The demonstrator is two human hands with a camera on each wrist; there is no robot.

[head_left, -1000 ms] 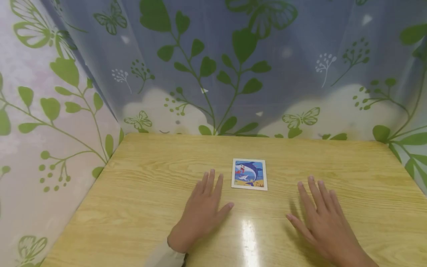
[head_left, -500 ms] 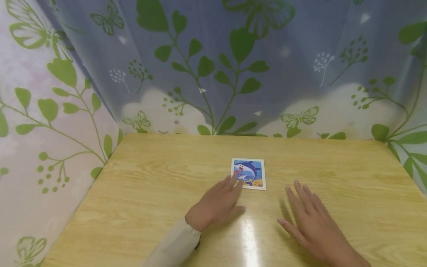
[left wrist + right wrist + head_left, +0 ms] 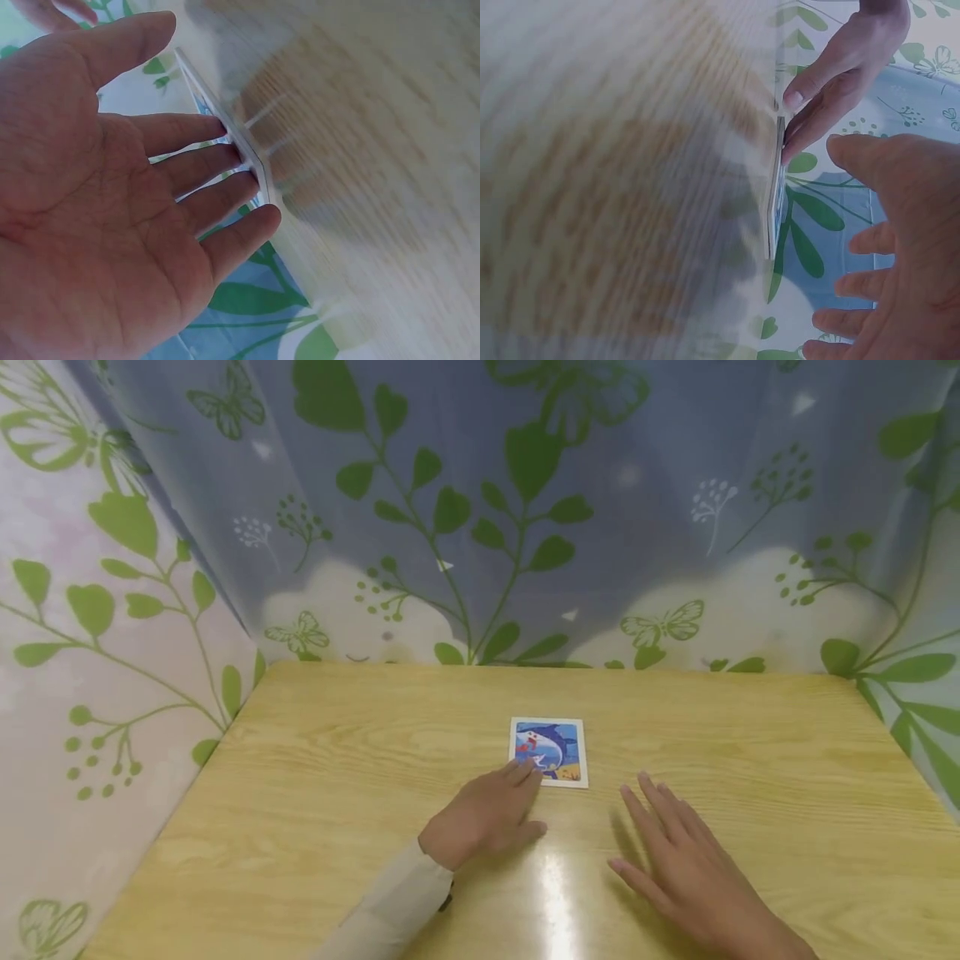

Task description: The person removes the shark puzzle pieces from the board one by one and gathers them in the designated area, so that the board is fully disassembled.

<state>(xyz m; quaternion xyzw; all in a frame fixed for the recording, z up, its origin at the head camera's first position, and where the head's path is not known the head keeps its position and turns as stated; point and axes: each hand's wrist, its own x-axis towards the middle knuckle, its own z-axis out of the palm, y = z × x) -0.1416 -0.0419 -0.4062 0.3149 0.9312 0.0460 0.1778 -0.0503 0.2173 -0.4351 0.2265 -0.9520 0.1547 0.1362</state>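
A square picture puzzle [image 3: 570, 752] with a white border and a blue shark scene lies flat on the table. My left hand [image 3: 487, 810] rests its fingertips on the puzzle's near left corner, fingers extended, thumb out to the side. In the left wrist view those fingertips [image 3: 244, 154] meet the thin edge of the puzzle [image 3: 217, 112]. To the right of the puzzle, my right hand [image 3: 686, 868] hovers low over the table with its fingers spread, apart from the puzzle and holding nothing. The right wrist view shows the puzzle edge-on [image 3: 774, 202] beyond that hand.
The table [image 3: 360, 727] has a light wood-grain top with a bright reflection near its front. Behind it hangs a blue curtain [image 3: 637, 518] printed with green leaves and butterflies. A pale patterned curtain [image 3: 52, 685] borders the left side.
My left hand has moved right and forward, onto the puzzle's corner. My right hand has shifted slightly left. The view has turned a little; the puzzle lies as before.
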